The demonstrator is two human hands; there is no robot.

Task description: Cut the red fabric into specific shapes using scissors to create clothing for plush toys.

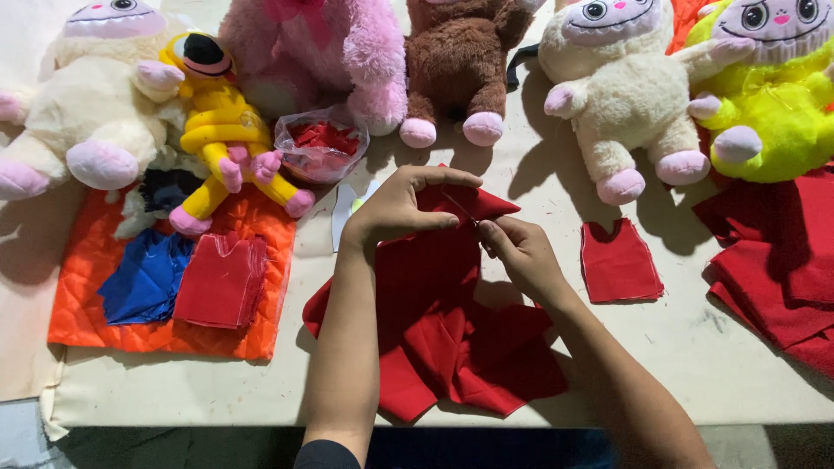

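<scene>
A crumpled pile of red fabric point(434, 339) lies on the cream table point(678, 347) in front of me. My left hand point(401, 207) pinches the top edge of one red piece and holds it up. My right hand point(519, 254) is closed just to the right of it, fingertips meeting the left hand's at the cloth's edge, with something thin between them that I cannot make out. A small cut red vest-shaped piece point(618, 262) lies flat to the right of my right hand.
Plush toys line the far edge: cream point(87, 104), yellow point(221, 130), pink point(321, 52), brown point(456, 61), cream point(621, 95), neon yellow point(773, 104). A bag of red scraps point(321, 146), an orange quilted mat point(104, 269) with blue cloth point(146, 278) and red cut pieces point(221, 280), and red fabric point(773, 269) at right.
</scene>
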